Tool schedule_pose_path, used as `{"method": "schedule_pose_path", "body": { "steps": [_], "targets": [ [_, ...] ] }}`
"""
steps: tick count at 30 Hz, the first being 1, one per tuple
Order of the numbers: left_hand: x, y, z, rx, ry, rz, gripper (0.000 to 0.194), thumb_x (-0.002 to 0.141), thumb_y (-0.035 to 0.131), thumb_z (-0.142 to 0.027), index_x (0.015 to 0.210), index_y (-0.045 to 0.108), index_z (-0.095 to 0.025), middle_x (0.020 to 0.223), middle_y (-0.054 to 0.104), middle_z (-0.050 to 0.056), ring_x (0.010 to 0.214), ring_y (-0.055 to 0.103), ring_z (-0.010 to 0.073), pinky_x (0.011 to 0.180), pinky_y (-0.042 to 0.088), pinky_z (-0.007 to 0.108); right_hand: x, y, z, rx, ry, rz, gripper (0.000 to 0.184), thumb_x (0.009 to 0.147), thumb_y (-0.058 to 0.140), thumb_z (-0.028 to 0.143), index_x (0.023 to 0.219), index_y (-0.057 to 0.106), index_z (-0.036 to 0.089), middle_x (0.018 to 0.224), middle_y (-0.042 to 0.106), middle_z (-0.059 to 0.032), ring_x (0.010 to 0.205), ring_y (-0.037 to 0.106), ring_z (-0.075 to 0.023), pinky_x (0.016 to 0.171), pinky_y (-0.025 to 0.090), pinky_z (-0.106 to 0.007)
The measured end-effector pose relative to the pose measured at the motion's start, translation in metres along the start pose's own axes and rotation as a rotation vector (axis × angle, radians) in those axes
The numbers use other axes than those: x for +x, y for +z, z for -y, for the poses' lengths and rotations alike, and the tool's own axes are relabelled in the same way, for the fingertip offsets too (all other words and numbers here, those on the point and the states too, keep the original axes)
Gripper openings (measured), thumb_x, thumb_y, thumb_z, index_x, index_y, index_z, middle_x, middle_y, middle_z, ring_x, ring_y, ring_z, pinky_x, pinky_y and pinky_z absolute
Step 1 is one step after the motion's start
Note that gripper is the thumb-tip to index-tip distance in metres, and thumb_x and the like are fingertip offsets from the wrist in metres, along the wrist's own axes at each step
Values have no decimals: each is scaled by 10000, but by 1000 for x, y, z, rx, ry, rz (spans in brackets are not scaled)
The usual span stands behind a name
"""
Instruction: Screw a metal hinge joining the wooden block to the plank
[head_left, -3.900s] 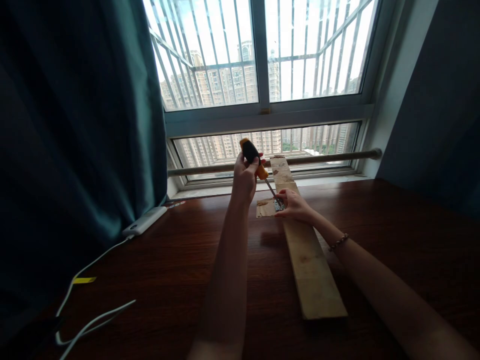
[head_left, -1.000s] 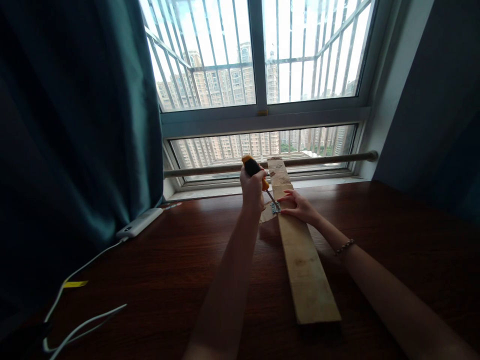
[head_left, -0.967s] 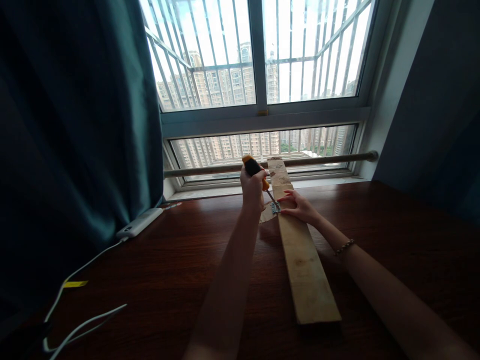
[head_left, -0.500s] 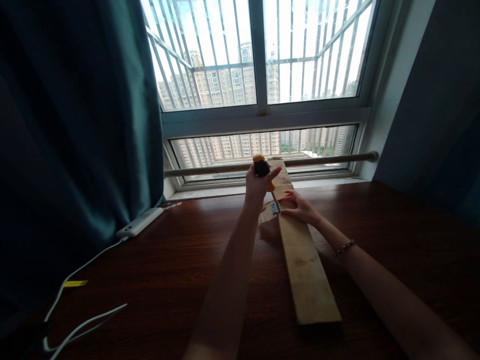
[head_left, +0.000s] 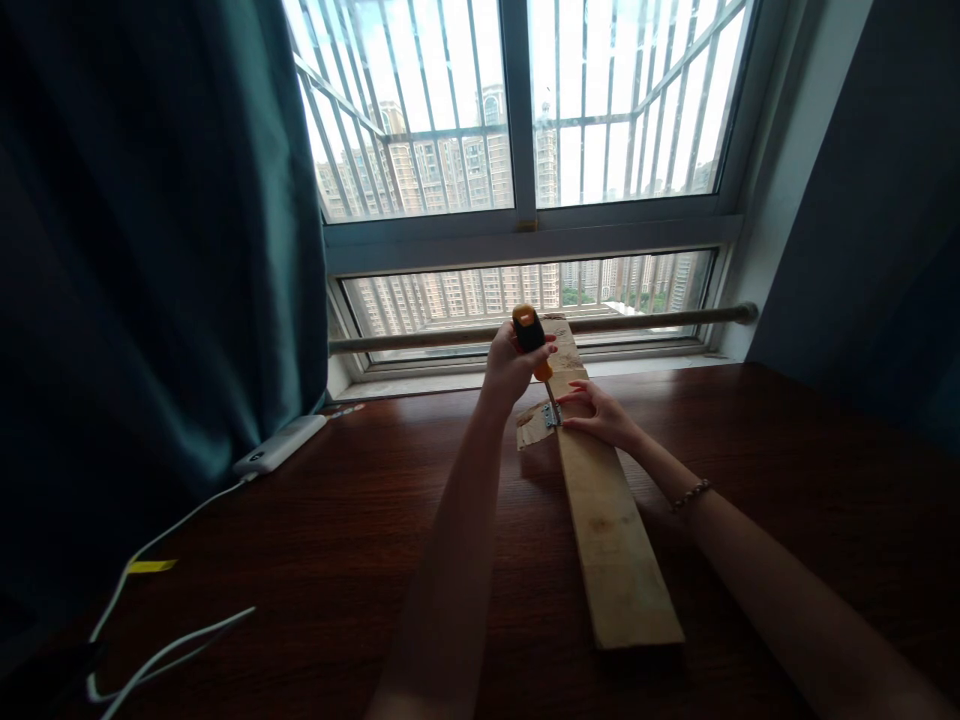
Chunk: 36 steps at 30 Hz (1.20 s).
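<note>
My left hand [head_left: 511,368] is closed round the orange and black handle of a screwdriver [head_left: 528,330]. Its shaft slants down, with the tip at a small metal hinge [head_left: 553,415]. The hinge lies where a long wooden board [head_left: 611,530] meets a short wood piece [head_left: 532,428] on its left. My right hand [head_left: 604,415] rests over the board, its thumb and fingertips gripping at the hinge's right side. The exact contact of screwdriver tip and screw is too small to make out.
The board lies on a dark brown wooden tabletop [head_left: 337,560] before a barred window. A white power strip [head_left: 281,445] with a white cable [head_left: 180,525] sits at left, beside a blue curtain [head_left: 247,250]. A yellow strip [head_left: 152,567] lies near the cable.
My left hand has turned the screwdriver slightly; its handle top has shifted a little right and the fingers have curled more around it. My right hand and the board stay put.
</note>
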<state>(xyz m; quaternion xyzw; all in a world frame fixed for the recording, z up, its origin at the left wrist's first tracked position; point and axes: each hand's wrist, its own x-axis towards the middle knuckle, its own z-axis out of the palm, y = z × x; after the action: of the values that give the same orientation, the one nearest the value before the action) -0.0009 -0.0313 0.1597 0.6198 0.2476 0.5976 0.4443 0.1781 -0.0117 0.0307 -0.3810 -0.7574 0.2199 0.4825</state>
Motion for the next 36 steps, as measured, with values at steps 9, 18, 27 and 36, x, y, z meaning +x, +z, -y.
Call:
{"method": "schedule_pose_path", "body": {
  "steps": [9,18,27,36],
  "targets": [
    [-1,6,2,36,-32,23,384,538,734,-206,769,431,-156,653,521,-28,582,531,105,607,422,280,0,-1,1,1,-1,7,628,641,733,329,1153,386,217,1048,664,-65,1034,589,-233,961,406,-422],
    [3,-2,5,92,6,-57,393,430,798,-265,718,566,-133,634,555,-27,597,537,106,574,421,242,0,0,-2,35,4,23,644,648,728,331,1174,374,221,1067,653,-70,1056,578,-228,965,413,-419],
    [-2,0,-8,-55,72,66,550,545,752,-177,1035,503,-157,868,663,62,837,630,204,800,477,369,0,0,-5,28,11,17,642,644,729,320,1174,380,224,1068,652,-69,1048,583,-227,968,410,-425],
    [-4,2,-15,-59,260,-31,342,661,675,-179,944,485,-212,943,630,36,911,615,188,810,476,330,1,0,-8,26,17,10,643,637,735,319,1168,385,225,1066,654,-67,1035,592,-224,972,406,-424]
  ]
}}
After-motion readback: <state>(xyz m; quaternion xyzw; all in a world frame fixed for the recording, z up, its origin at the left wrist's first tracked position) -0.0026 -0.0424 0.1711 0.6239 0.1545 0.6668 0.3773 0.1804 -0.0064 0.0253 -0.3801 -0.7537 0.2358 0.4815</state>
